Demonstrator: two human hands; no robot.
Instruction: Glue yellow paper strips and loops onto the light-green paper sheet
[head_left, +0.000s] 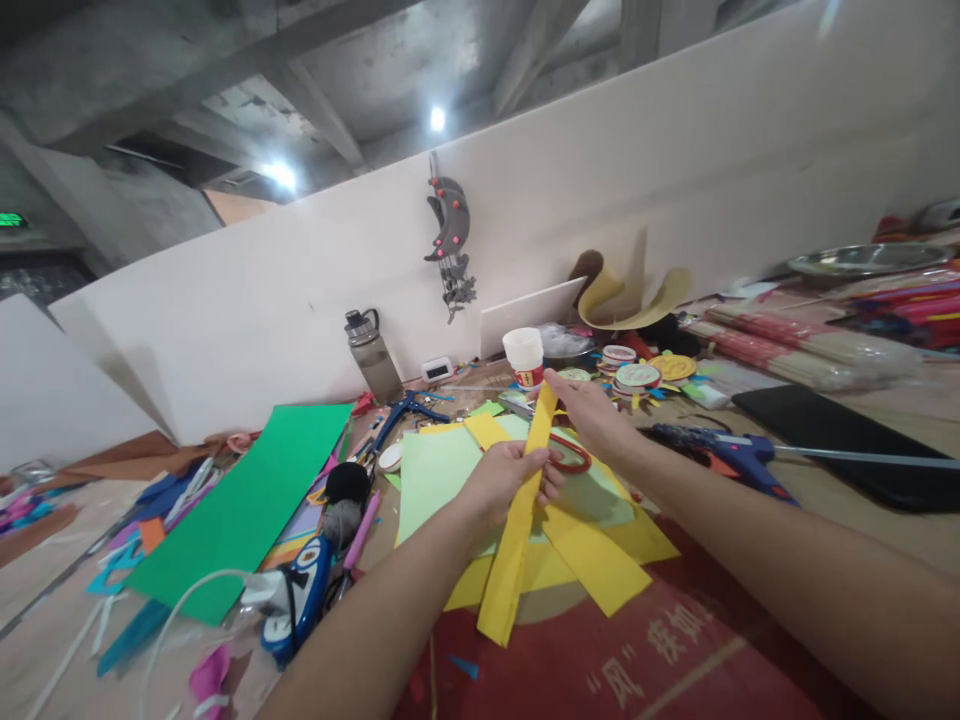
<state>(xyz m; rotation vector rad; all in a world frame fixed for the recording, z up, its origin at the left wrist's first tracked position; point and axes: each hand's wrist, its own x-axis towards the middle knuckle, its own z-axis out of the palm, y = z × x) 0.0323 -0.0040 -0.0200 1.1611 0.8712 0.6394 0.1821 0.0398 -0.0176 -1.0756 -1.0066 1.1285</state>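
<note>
My left hand (504, 482) is closed around the middle of a long yellow paper strip (517, 530) that runs from the table edge up toward a white paper cup (524, 356). My right hand (590, 412) pinches the strip's far end near the cup. Red-handled scissors (571, 455) lie under my right wrist on pale green paper (435, 470). More yellow strips (596, 560) lie beneath on the table.
A large green sheet (244, 505) lies at left beside craft scraps and a blue tool (300, 600). A blue glue gun (724, 455) and a black slab (847, 430) sit at right. A grey bottle (373, 356) stands by the white back board.
</note>
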